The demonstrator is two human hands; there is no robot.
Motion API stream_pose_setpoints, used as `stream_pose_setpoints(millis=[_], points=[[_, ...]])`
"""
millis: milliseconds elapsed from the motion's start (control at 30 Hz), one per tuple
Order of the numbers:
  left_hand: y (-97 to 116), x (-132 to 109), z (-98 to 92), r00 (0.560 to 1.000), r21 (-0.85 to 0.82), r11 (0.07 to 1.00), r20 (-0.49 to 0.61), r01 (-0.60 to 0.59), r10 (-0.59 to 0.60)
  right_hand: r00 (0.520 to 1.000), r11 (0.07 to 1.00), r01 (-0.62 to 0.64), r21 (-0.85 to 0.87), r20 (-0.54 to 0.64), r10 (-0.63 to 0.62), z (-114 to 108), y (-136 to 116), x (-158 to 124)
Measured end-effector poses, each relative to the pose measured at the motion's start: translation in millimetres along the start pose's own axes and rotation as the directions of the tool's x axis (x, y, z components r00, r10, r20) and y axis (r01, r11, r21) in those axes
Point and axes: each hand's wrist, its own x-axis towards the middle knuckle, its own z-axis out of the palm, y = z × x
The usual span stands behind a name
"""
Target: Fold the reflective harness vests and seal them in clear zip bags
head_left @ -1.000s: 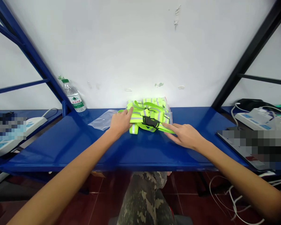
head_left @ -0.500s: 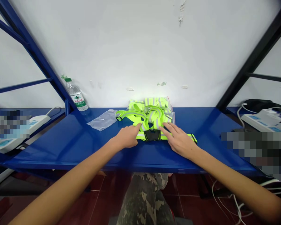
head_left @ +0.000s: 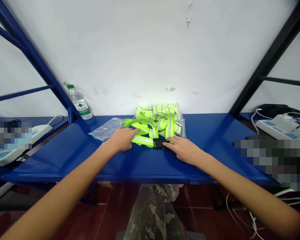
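Observation:
A neon yellow reflective harness (head_left: 143, 140) with grey stripes lies loosely looped on the blue table. My left hand (head_left: 123, 138) is closed on the left part of its straps, the index finger pointing along the strap. At the front of the harness is a black buckle (head_left: 158, 143). My right hand (head_left: 183, 148) has its thumb and fingers closed at the buckle's right side, where a strap rises; the fingertips partly cover it. Behind the loops lie more folded neon straps (head_left: 162, 108) in clear packaging.
An empty-looking clear plastic bag (head_left: 102, 130) lies left of the harness. A labelled water bottle (head_left: 81, 106) leans near the wall at the back left. Power strips (head_left: 41, 131) and cables sit on both sides, beyond the blue table's (head_left: 205, 128) frame posts.
My left hand has moved left along the straps, uncovering the front band. My right hand has shifted slightly left onto the buckle's side, and the right strap end no longer shows.

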Motion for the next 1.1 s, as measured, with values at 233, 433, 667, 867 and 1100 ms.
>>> stream_pose_setpoints(millis=[233, 433, 667, 867, 1100], points=[[-13.5, -17.2, -18.7, 0.984, -0.086, 0.986, -0.097, 0.144, -0.152, 0.994, 0.989, 0.027, 0.149, -0.107, -0.012, -2.2, -15.8, 6.3], [11.7, -9.7, -23.3, 0.801, -0.581, 0.814, -0.499, -0.024, -0.332, 0.980, 0.937, 0.118, 0.328, -0.192, -0.056, 12.3, -33.4, 21.2], [60.0, 4.7, 26.1, 0.864, -0.754, 0.632, -0.429, -0.180, -0.265, 0.964, 0.868, 0.024, 0.495, -0.242, 0.111, 21.5, -33.6, 18.2], [65.3, 1.9, 57.9, 0.867, -0.598, 0.760, -0.489, -0.254, -0.095, 0.899, 0.834, -0.073, 0.547, -0.325, 0.292, 19.5, -32.1, 15.3], [65.3, 2.5, 59.9, 0.878, -0.403, 0.892, -0.478, -0.206, -0.013, 0.796, 0.849, -0.119, 0.515, -0.461, 0.392, 19.5, -25.8, 15.8]])
